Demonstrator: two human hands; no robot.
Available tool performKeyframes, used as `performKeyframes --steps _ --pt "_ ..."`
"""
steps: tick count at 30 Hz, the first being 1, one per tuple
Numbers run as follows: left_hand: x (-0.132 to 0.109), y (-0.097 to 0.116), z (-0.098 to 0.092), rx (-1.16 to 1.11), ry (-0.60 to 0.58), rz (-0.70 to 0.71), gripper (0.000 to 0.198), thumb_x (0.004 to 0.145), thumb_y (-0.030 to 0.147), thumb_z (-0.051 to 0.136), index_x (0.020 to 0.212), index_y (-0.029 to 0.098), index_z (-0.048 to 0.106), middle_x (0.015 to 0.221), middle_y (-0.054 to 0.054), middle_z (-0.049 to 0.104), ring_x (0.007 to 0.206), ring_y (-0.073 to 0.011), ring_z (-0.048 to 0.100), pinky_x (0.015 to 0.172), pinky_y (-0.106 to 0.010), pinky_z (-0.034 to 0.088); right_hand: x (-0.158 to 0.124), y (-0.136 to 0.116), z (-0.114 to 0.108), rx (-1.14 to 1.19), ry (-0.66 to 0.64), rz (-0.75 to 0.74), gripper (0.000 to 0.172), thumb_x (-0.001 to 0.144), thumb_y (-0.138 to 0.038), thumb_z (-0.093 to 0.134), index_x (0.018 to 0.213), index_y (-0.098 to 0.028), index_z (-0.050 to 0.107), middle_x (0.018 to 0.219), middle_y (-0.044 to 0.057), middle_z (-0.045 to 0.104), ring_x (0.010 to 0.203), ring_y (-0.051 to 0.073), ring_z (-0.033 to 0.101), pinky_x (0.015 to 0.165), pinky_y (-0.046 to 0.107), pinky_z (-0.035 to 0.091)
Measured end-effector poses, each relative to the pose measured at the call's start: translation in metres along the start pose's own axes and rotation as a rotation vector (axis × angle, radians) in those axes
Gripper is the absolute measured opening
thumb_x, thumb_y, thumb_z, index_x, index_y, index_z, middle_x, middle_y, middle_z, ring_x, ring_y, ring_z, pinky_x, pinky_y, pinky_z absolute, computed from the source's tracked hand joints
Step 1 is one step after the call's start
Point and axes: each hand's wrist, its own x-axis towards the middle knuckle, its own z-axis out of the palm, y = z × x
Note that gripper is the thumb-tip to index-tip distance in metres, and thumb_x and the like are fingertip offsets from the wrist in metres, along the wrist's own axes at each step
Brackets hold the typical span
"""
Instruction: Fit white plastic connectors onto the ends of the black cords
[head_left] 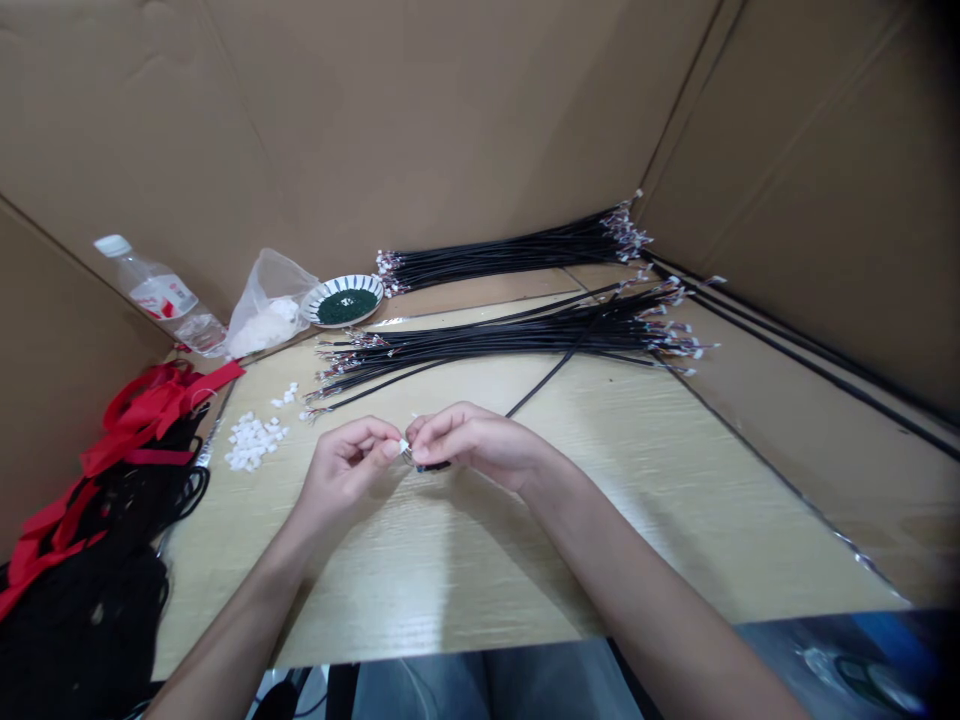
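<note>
Between thumb and fingers, my left hand (352, 458) pinches a small white connector (404, 446). Close against it, my right hand (469, 440) is closed on the wire end of a black cable (551, 382), which runs off up and to the right behind the hand. Thin wires show between the two hands, but how they meet the connector is too small to tell. A loose pile of white connectors (255, 441) lies to the left of my left hand. Past both hands rests a bundle of black cables (510, 335) with bare coloured wires at the ends.
Another cable bundle (502, 255) lies at the back. Along the back left stand a plate (309, 305) of dark green bits, a plastic bag (270, 300) and a tilted bottle (166, 290). Black cords with red ribbons (142, 420) heap at left. Cardboard walls (450, 110) enclose the table (600, 540).
</note>
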Motion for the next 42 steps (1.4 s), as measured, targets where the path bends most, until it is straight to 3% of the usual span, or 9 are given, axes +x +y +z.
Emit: performKeyframes --steps 16,24,35,42 --pt "-0.0020 -0.0004 -0.0045 0.262 0.008 0.189 0.016 0.082 0.028 0.060 0.075 0.016 0.068 0.065 -0.001 0.064 0.051 -0.0085 0.047 0.049 -0.020 0.035 0.0000 0.0034 -0.0010 -0.031 -0.009 -0.082 0.006 0.057 -0.018 0.072 0.060 -0.013 0.072 0.069 0.000 0.058 0.071 0.012 0.049 0.070 0.026 0.032" --pt "-0.0025 -0.0016 -0.0060 0.300 0.018 0.208 0.014 0.081 0.025 0.061 0.074 0.015 0.069 0.067 -0.003 0.067 0.052 -0.0094 0.050 0.049 -0.020 0.037 0.0002 0.0041 0.0009 -0.020 0.009 -0.112 0.002 0.057 -0.016 0.072 0.055 -0.015 0.071 0.064 -0.002 0.055 0.068 0.011 0.048 0.067 0.025 0.033" --pt "-0.0023 -0.0006 -0.0049 0.302 0.014 0.198 0.015 0.081 0.026 0.061 0.074 0.015 0.069 0.067 -0.002 0.066 0.053 -0.0092 0.050 0.050 -0.020 0.037 -0.0004 0.0032 0.0016 -0.033 0.024 -0.106 0.004 0.056 -0.017 0.072 0.056 -0.014 0.071 0.064 -0.002 0.055 0.067 0.011 0.048 0.066 0.025 0.033" --pt "0.0022 -0.0051 -0.0031 0.197 0.057 0.064 0.019 0.079 0.032 0.063 0.073 0.014 0.068 0.054 0.002 0.053 0.047 -0.0079 0.038 0.045 -0.020 0.028 0.0010 0.0027 0.0044 -0.089 0.136 -0.131 0.009 0.055 -0.022 0.073 0.057 -0.014 0.070 0.062 -0.001 0.057 0.063 0.011 0.049 0.062 0.025 0.035"
